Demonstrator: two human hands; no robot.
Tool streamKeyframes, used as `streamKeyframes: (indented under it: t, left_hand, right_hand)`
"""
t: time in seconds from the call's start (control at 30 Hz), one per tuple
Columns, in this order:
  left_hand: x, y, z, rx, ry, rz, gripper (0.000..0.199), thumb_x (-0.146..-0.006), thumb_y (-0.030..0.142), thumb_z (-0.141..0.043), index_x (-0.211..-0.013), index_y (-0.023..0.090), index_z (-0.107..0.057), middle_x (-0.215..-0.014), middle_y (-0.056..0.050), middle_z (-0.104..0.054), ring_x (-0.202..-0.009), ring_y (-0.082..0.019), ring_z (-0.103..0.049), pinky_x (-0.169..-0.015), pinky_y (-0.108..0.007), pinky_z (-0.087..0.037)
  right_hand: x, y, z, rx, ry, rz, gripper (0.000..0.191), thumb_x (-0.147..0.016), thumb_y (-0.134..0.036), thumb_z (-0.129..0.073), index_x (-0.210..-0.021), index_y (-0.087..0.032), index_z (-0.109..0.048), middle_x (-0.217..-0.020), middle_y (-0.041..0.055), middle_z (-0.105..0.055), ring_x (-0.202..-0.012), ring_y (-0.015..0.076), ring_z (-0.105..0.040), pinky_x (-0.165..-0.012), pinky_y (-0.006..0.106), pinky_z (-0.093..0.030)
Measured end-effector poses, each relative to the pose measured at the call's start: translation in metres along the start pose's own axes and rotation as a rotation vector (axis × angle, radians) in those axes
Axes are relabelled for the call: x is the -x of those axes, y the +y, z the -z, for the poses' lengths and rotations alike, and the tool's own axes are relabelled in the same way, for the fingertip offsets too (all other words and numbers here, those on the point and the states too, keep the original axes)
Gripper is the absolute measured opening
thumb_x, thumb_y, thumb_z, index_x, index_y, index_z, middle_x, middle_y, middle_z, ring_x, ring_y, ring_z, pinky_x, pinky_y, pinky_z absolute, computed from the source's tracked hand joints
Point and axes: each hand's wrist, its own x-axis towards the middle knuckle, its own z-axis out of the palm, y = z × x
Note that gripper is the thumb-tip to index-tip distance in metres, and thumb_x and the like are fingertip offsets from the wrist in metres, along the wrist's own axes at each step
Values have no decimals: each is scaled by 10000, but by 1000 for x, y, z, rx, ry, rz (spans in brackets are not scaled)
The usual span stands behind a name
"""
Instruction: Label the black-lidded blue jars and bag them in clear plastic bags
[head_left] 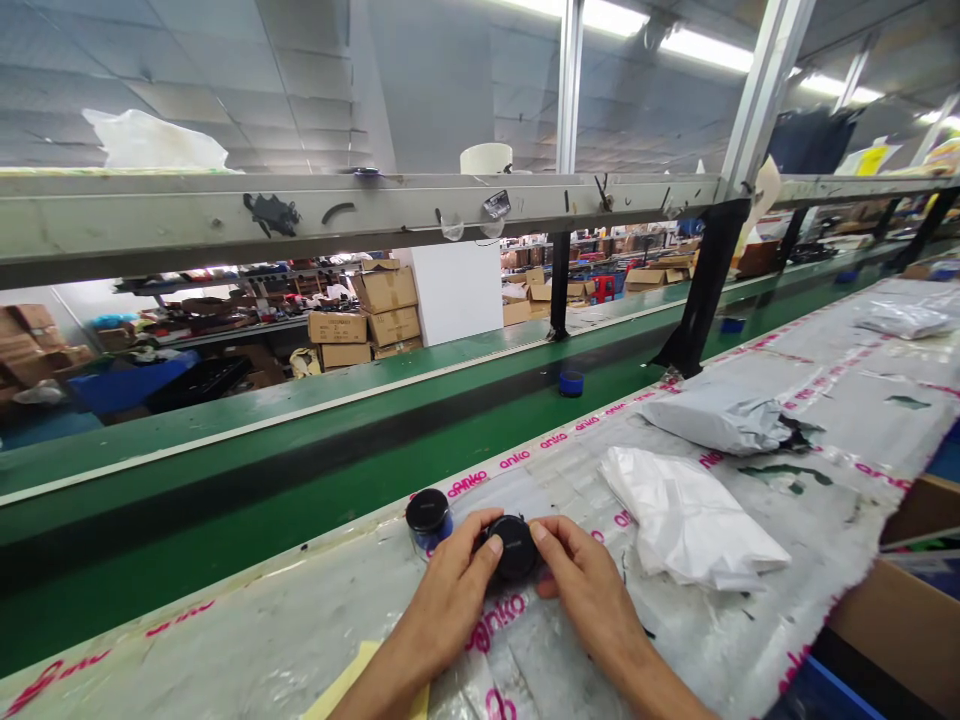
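Observation:
A round item with a black lid (513,548) is held between my two hands above the plastic-covered table (247,625). My left hand (459,575) grips its left side, thumb on the lid's edge. On the right side, my right hand (581,575) has its thumb and fingers closed against the rim. Just left of my left hand stands a blue jar with a black lid (428,514), touched by neither hand. The underside of the held item is hidden.
Beyond the table runs a green conveyor belt (472,415) carrying a blue round item (571,383). White plastic bags (690,515) and a grey package (716,418) lie to the right. A metal beam (390,208) crosses above. Yellow paper (349,685) lies near my left forearm.

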Motion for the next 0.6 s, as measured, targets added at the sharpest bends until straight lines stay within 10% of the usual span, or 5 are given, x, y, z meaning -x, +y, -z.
streamKeyframes:
  t: [0.43, 0.6]
  left_hand:
    - [6, -6, -4, -5, 72, 65, 482, -1022, 496, -329, -1410, 279, -516, -1486, -23, -519, -1405, -249, -408, -1209, -457, -269]
    - [4, 17, -9, -97, 287, -51, 412, -1018, 464, -340, -1270, 249, -584, -1355, -61, -606, -1249, -252, -545, -1073, -425, -427]
  right_hand:
    - [9, 1, -2, 353, -22, 239, 588, -739, -346, -726, -1305, -248, -602, -1337, 89, -632, -1243, 328, -554, -1057, 479, -429]
    - [-17, -24, 5, 485, 8, 303, 512, -809, -352, -630, -1294, -191, -597, -1325, 128, -626, -1217, 337, -559, -1067, 495, -415]
